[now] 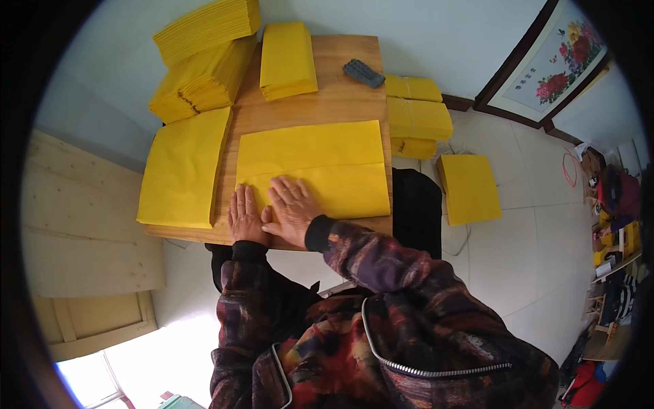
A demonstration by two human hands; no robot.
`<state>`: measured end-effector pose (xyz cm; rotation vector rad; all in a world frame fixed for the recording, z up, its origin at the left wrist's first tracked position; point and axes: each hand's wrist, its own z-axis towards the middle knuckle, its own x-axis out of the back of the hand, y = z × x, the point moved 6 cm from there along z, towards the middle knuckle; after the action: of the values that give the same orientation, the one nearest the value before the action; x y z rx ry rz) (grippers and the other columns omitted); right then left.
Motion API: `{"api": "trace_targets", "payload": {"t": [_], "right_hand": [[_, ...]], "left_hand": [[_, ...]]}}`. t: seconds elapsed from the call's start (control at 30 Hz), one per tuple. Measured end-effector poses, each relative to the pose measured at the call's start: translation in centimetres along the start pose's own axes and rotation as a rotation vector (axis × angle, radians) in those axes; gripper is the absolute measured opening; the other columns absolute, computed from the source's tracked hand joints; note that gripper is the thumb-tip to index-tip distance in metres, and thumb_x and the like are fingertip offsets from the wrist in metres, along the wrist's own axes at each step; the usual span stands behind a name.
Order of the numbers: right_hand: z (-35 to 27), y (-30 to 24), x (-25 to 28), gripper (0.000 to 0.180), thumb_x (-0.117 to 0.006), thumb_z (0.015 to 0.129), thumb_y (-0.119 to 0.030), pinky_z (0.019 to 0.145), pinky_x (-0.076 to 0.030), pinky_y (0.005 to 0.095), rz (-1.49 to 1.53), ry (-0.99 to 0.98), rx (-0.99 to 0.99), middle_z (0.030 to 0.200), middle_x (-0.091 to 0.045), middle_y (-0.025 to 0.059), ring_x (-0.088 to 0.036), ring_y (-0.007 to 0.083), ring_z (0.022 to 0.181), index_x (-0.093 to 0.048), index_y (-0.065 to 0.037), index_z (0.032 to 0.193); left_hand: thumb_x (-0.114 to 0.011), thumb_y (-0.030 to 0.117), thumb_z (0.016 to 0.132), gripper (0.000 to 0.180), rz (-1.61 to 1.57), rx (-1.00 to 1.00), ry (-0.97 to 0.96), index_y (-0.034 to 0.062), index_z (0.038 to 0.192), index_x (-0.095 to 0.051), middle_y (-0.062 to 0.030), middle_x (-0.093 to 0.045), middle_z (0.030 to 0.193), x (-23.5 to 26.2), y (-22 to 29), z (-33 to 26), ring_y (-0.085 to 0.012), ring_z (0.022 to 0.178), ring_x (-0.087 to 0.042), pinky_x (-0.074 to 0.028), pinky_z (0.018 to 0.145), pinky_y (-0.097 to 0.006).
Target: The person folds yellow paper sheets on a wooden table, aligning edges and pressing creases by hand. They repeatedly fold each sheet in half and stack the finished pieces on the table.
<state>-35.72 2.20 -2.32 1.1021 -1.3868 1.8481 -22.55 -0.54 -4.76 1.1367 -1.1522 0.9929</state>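
A large yellow paper sheet [320, 160] lies on the wooden table [340, 102], with a fold line across its middle. My left hand [245, 217] lies flat on the sheet's near left corner, fingers together. Beside it, my right hand [293, 208] presses flat on the sheet's near edge, fingers spread, touching the left hand. Neither hand grips anything.
A pile of flat yellow sheets [182, 167] overhangs the table's left edge. Stacks of folded yellow paper [201, 54] stand at the back left, another stack [287, 60] at the back middle. A dark remote [363, 72] lies far right. More yellow stacks [417, 116] and a sheet [470, 187] sit on the floor.
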Motion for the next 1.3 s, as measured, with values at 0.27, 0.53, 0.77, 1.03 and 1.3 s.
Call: {"api": "trace_targets", "payload": {"t": [0.27,0.53,0.77,1.03,1.3], "right_hand": [[-9.3,11.9,7.9,0.088,-0.061,0.084,-0.052,0.116,-0.014,0.0497,-0.231,0.048,-0.270,0.155,-0.020,0.0164,-0.013,0.0319,0.145,-0.026,0.000,0.146],[-10.4,10.8,10.8,0.079,-0.060,0.087,-0.045,0.114,-0.018,0.0509,-0.231,0.191,-0.272,0.154,-0.022,0.0187,-0.017,0.0347,0.143,-0.031,0.003,0.143],[-3.6,1.5,2.3,0.074,-0.060,0.087,-0.045,0.115,-0.015,0.0504,-0.097,-0.057,0.126,0.153,-0.027,0.0130,-0.019,0.0289,0.144,-0.036,-0.003,0.143],[-9.9,11.1,7.6,0.087,-0.068,0.081,-0.045,0.115,-0.014,0.0494,-0.194,0.104,-0.142,0.154,-0.021,0.0188,-0.016,0.0351,0.144,-0.029,0.000,0.144],[-10.9,13.0,10.6,0.061,-0.070,0.082,-0.021,0.108,-0.033,0.0438,0.018,0.279,-0.132,0.143,-0.037,0.0191,-0.033,0.0400,0.133,-0.043,0.004,0.130]], "left_hand": [[-0.048,0.042,0.092,0.069,-0.017,-0.015,0.042,0.0104,0.149,-0.026,-0.0078,-0.021,0.158,0.4,0.1,-0.6,-0.0273,0.144,-0.020,-0.018,0.116,-0.045],[-0.049,0.043,0.092,0.069,0.022,0.013,0.005,0.0117,0.149,-0.026,-0.0068,-0.019,0.158,0.4,0.1,-0.1,-0.0267,0.145,-0.018,-0.017,0.116,-0.044],[-0.050,0.043,0.091,0.070,-0.035,0.037,-0.007,0.0113,0.149,-0.027,-0.0071,-0.021,0.158,0.5,0.2,0.0,-0.0261,0.146,-0.017,-0.015,0.116,-0.044],[-0.050,0.044,0.091,0.069,-0.039,0.029,0.037,0.0104,0.148,-0.030,-0.0075,-0.023,0.157,0.7,0.4,-0.6,-0.0266,0.145,-0.020,-0.017,0.116,-0.043],[-0.049,0.043,0.092,0.068,-0.065,0.045,-0.033,0.0111,0.149,-0.027,-0.0078,-0.019,0.158,1.4,0.8,-0.5,-0.0274,0.145,-0.017,-0.016,0.117,-0.044]]}}
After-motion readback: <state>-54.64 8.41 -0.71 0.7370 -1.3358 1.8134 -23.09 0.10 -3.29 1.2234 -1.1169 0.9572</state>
